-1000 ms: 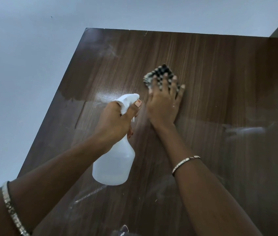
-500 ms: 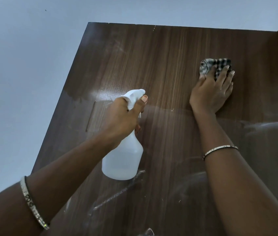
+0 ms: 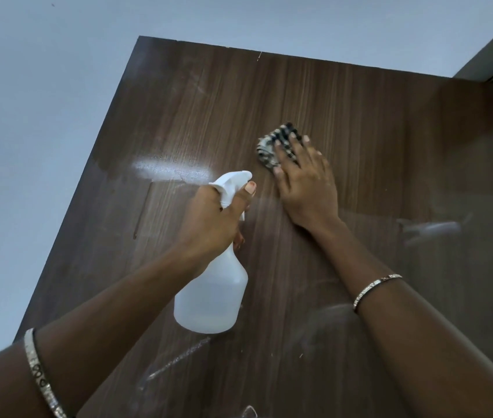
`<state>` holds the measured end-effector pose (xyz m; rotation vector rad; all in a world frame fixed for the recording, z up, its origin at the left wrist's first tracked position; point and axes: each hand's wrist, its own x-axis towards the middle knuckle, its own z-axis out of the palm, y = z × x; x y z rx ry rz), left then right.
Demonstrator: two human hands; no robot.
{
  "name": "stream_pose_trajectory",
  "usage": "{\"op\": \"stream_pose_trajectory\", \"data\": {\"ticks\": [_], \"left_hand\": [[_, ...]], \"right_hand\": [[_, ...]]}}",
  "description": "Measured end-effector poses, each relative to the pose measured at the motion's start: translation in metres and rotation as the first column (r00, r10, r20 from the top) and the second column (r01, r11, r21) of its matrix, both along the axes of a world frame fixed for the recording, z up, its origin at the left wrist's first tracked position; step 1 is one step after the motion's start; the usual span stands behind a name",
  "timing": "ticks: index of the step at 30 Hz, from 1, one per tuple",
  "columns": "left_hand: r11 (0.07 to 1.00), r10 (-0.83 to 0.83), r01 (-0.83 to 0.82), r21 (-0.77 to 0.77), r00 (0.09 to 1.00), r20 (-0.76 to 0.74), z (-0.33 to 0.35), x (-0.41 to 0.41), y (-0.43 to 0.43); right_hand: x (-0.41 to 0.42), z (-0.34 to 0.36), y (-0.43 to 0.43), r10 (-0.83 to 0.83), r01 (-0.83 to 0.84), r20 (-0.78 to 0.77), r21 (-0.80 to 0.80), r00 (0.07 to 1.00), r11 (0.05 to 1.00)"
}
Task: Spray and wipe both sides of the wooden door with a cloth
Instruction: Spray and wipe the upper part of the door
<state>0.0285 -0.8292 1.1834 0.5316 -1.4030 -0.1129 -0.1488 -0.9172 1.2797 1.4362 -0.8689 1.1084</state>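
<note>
Left hand [image 3: 212, 218] curled round neck of spray bottle [image 3: 212, 297], thumb up beside white trigger head; bottle in front of door [image 3: 359, 116] face, left of centre. Right hand [image 3: 305, 182] fingers straight, slightly spread, pressing checked cloth [image 3: 270, 146] flat on door mid-panel. Wet glossy streak [image 3: 169, 170] near door's left edge. Pale wall [image 3: 43, 116] beyond door's top edge.

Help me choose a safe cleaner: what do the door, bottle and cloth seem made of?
Door: wood or wood-look laminate, judging by straight dark grain; semi-gloss, it reflects light. Bottle: translucent white plastic, matte. Cloth: soft checked fabric, crumpled under the right hand.
</note>
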Motion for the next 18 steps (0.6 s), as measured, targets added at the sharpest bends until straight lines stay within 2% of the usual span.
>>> {"op": "stream_pose_trajectory", "data": {"ticks": [3, 6, 7, 8, 9, 12, 14, 16, 18], "left_hand": [[1.0, 0.011, -0.011, 0.012, 1.0, 0.016, 0.0, -0.008, 0.0], [1.0, 0.0, 0.0, 0.03, 1.0, 0.008, 0.001, -0.019, 0.002], [1.0, 0.007, -0.007, 0.027, 1.0, 0.006, 0.001, -0.025, 0.003], [1.0, 0.014, -0.014, 0.023, 1.0, 0.006, 0.002, -0.031, 0.004], [1.0, 0.016, -0.016, 0.019, 1.0, 0.007, 0.003, -0.037, 0.006], [1.0, -0.015, 0.015, 0.001, 1.0, 0.006, 0.004, -0.059, 0.011], [1.0, -0.022, 0.022, 0.0, 1.0, -0.005, 0.004, -0.073, 0.013], [0.999, -0.039, 0.039, -0.001, 0.999, -0.003, 0.004, -0.087, 0.015], [0.997, -0.073, 0.073, -0.008, 0.997, 0.008, 0.002, -0.101, 0.016]], "right_hand": [[-0.046, 0.01, 0.007, 0.031, -0.023, 0.257, -0.035, 0.966, 0.999], [-0.069, 0.013, 0.011, 0.078, -0.055, 0.559, -0.058, 0.825, 0.997], [-0.066, 0.01, 0.012, 0.089, -0.055, 0.618, -0.073, 0.781, 0.996], [-0.059, 0.005, 0.012, 0.094, -0.052, 0.625, -0.085, 0.775, 0.995], [-0.049, -0.002, 0.01, 0.096, -0.053, 0.578, -0.09, 0.811, 0.995], [-0.039, -0.028, 0.003, 0.072, -0.058, 0.226, -0.069, 0.972, 0.996], [-0.056, -0.041, 0.003, 0.052, -0.049, 0.064, -0.047, 0.997, 0.998], [-0.09, -0.045, 0.006, 0.037, -0.035, 0.066, -0.028, 0.997, 0.999], [-0.132, -0.044, 0.011, 0.021, -0.018, 0.166, -0.021, 0.986, 1.0]]}}
